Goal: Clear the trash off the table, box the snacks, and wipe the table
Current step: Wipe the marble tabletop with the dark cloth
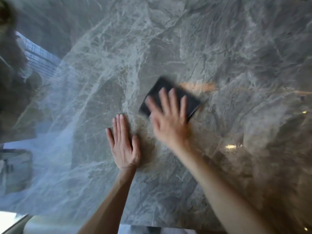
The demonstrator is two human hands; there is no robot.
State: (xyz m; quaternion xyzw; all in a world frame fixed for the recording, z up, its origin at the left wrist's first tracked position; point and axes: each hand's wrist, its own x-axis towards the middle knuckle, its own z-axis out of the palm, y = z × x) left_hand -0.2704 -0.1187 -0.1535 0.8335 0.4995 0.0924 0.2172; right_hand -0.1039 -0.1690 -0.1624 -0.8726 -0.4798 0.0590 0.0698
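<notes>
Nearest me, at the bottom of the frame, my two bare forearms reach up over the near edge of the table (219, 48), a glossy grey marble top that fills almost the whole view. Just above them, near the centre, my left hand (124, 144) lies flat on the stone, fingers straight and together, gripping nothing; I judge it is bracing me. To its right and slightly higher, my right hand (170, 119) presses spread fingers down on a dark folded cloth (168, 97), pinning it under the palm rather than clutching it; both are blurred, which reads to me as a wiping stroke. Beyond the cloth, the stone toward the top of the frame shows no trash or snacks, so I judge clearing and boxing done and wiping underway, with how much surface remains unclear.
</notes>
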